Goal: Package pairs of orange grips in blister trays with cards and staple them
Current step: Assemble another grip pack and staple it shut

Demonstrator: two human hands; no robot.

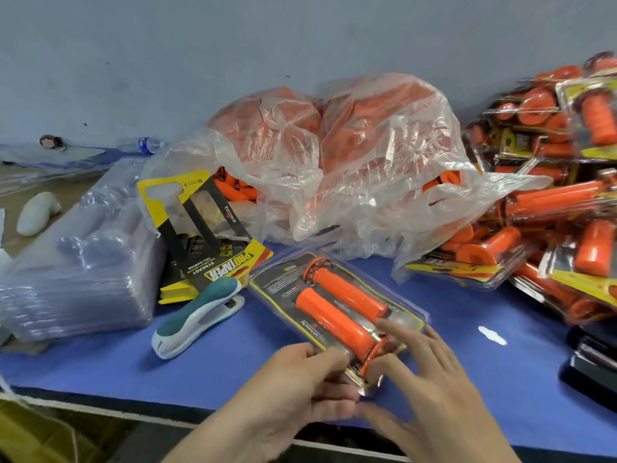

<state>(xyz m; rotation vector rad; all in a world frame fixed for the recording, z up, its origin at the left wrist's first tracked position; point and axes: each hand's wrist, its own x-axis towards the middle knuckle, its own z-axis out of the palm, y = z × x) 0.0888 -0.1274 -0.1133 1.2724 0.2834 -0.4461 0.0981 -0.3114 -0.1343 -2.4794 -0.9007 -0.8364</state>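
- Your left hand holds the near left corner of the blister tray; its fingers are curled together over the tray's edge, clamped on it
- Your right hand lies on the near right end of the same tray; its fingers are spread apart and fairly straight, resting on the clear plastic; the thumb sits low at the near edge, and motion blur hides whether it pinches
- The tray lies flat on the blue table, near the front edge, running from near right to far left; inside it two orange grips lie side by side on a dark card
- A teal and white stapler rests just left of the tray, apart from it
- Far left of the stapler stands a stack of yellow and black cards; left of that, a stack of empty clear trays
- Behind the tray a clear plastic bag holds loose orange grips
- On the right a pile of finished packs reaches to the edge of the view
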